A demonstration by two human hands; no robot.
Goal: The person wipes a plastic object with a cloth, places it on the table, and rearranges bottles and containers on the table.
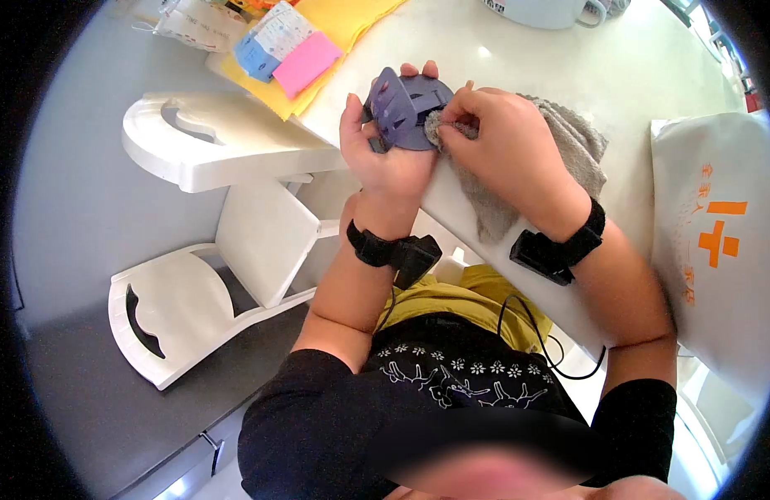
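My left hand [389, 171] is raised, palm up, at the table's edge, its fingers curled around a purple-grey plastic piece [395, 108]. That piece has a round plate and an upright flap with cut-outs; its exact kind I cannot tell. My right hand [505, 133] pinches a bunched corner of a grey cloth [572, 137] and presses it against the piece's right side. Most of the cloth drapes from under my right hand over the white table [493, 62] and its near edge. My right fingertips partly hide the spot where cloth and plastic meet.
On the table's left corner lie a yellow cloth [351, 37] and a pink pad [307, 64] beside a blue-and-white packet [272, 42]. A white pot [539, 10] stands at the back. A white printed bag [714, 233] is at the right, a white chair [264, 237] at the left.
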